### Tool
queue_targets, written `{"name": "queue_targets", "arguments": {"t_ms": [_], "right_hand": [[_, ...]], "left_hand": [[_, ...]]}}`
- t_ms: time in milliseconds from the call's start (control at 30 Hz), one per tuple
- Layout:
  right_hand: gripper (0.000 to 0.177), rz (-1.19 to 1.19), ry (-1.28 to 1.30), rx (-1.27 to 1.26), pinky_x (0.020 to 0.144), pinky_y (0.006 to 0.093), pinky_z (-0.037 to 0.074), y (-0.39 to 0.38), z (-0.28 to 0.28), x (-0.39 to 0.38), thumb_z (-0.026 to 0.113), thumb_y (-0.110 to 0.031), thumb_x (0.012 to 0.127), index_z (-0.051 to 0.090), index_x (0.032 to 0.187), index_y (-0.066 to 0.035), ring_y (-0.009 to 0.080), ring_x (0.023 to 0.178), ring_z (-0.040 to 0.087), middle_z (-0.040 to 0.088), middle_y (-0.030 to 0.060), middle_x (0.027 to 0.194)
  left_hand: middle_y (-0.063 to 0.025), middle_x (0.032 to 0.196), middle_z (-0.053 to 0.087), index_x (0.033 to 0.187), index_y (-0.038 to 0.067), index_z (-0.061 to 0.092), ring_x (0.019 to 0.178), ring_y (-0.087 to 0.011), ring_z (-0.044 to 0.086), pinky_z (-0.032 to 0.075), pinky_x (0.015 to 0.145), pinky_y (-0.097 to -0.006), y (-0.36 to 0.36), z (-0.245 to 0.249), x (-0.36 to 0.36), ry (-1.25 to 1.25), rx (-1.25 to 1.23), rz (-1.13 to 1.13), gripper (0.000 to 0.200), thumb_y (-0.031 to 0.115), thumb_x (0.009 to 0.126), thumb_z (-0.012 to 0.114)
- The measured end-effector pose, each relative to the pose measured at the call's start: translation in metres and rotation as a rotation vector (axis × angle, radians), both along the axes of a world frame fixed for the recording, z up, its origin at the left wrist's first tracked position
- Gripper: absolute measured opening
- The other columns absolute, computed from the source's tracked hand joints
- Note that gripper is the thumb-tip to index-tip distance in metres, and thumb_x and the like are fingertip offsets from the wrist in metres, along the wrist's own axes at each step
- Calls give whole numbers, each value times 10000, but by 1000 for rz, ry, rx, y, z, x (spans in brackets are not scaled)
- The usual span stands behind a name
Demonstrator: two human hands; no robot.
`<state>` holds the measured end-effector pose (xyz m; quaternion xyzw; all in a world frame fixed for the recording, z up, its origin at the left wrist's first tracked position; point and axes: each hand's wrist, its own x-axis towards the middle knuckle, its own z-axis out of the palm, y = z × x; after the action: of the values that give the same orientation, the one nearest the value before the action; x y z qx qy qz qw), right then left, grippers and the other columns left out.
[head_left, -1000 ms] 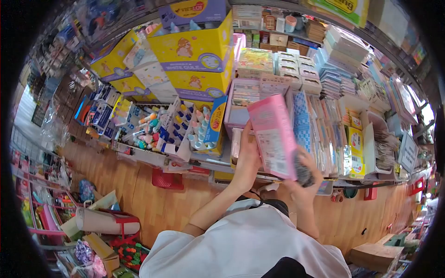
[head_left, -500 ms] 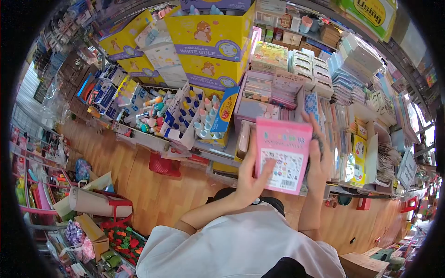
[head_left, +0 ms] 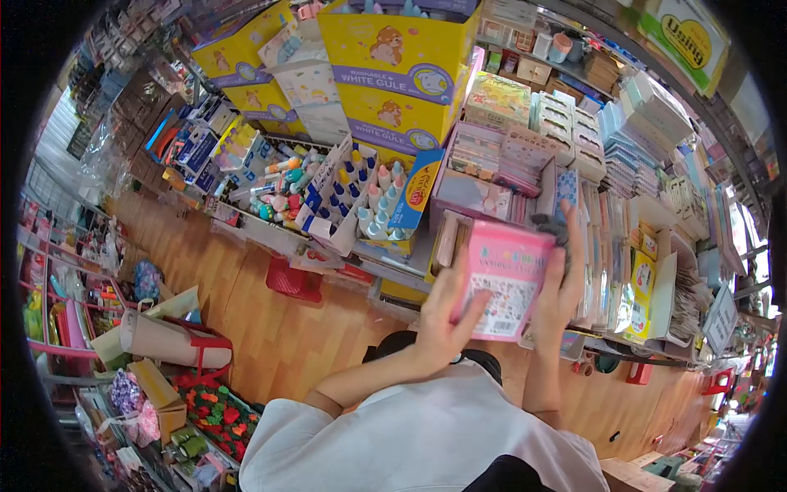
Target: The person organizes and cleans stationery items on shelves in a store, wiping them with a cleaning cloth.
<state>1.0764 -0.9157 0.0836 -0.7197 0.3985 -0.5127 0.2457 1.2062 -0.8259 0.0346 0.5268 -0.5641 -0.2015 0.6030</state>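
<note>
A pink packet [head_left: 507, 283], printed with coloured lettering, rows of small pictures and a barcode, is held tilted in front of my chest. My left hand [head_left: 447, 320] grips its left side, the thumb lying across the front and the other fingers behind. Against the right edge, my right hand [head_left: 557, 287] holds it with the thumb at the edge and a finger pointing up. Something dark grey [head_left: 551, 228] shows by the right fingers, partly hidden. Just beyond the packet is a pink box [head_left: 469, 193] of small stationery packs.
Yellow white-glue boxes [head_left: 393, 78] are stacked at the back. Glue bottles [head_left: 381, 201] and assorted pens [head_left: 283, 184] fill trays to the left. Upright packs [head_left: 602, 254] line the right side. A red stool [head_left: 293, 279] stands below the display; a beige bag [head_left: 176, 338] is at lower left.
The packet has tipped, so its top edge now shows and its front looks shorter. Both hands stay on it. The shelves have shifted slightly right and down in view.
</note>
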Motion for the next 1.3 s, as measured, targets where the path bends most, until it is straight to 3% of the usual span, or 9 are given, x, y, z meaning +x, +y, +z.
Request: {"name": "queue_targets", "arguments": {"t_ms": [267,367,433,467,600,733,833,933,1300], "right_hand": [[476,111,100,-31,1103,404,299,31,-13,0,478,-74,934,421,1388,56,351,1327,420,434,200,1444],[444,100,-58,-5,1069,384,344,23,-21,-3,472,-127,953,454,1354,64,322,1262,483,492,200,1384],[427,-18,-223,62,1044,360,368,9,-9,-5,429,-192,992,477,1322,74,279,1195,536,532,186,1340],[363,-91,-271,58,950,342,440,2,7,-6,476,-189,977,572,1221,62,242,1040,611,623,167,1206],[226,363,167,195,794,356,499,-18,31,-42,576,-141,912,677,1025,27,266,862,661,695,155,930],[262,427,308,246,792,336,498,-15,29,-41,560,-170,937,664,1035,50,227,860,661,698,152,952],[300,568,206,418,818,335,503,-21,28,-35,524,-210,966,669,1052,39,228,884,667,701,148,969],[356,848,169,471,864,336,496,-25,33,-25,485,-261,989,671,1079,29,232,930,664,700,149,996],[370,407,30,204,980,367,419,6,18,-35,498,-211,976,571,1243,34,295,1119,578,615,179,1206]], "left_hand": [[-179,1347,506,1481,-70,221,1129,-202,542,440,957,-317,-13,-4,13,208,2,167,645,28,931,544],[-185,1339,510,1476,-65,243,1125,-198,547,447,947,-313,-12,3,26,146,11,33,635,29,926,546],[-201,1213,566,1443,-75,315,1034,-225,587,470,885,-315,-8,13,27,-112,3,-56,627,41,900,606],[-205,1177,574,1433,-78,332,1013,-235,591,470,875,-318,-4,13,25,-132,30,-122,628,46,891,623],[-194,1080,589,1421,-57,375,961,-268,585,460,860,-337,-6,20,34,-133,93,-319,647,64,860,675],[-161,1057,591,1417,-19,410,924,-253,580,463,832,-332,-9,27,49,-160,182,-454,616,114,873,669],[-133,990,563,1441,62,409,885,-244,564,463,805,-318,-6,28,51,-239,322,-705,607,167,896,657],[-96,926,549,1438,117,438,834,-211,560,463,757,-294,-1,32,38,-188,335,-802,585,199,902,660],[-125,978,601,1338,-25,518,844,-210,580,464,767,-297,1,35,59,-153,201,-495,532,84,846,691]]}}
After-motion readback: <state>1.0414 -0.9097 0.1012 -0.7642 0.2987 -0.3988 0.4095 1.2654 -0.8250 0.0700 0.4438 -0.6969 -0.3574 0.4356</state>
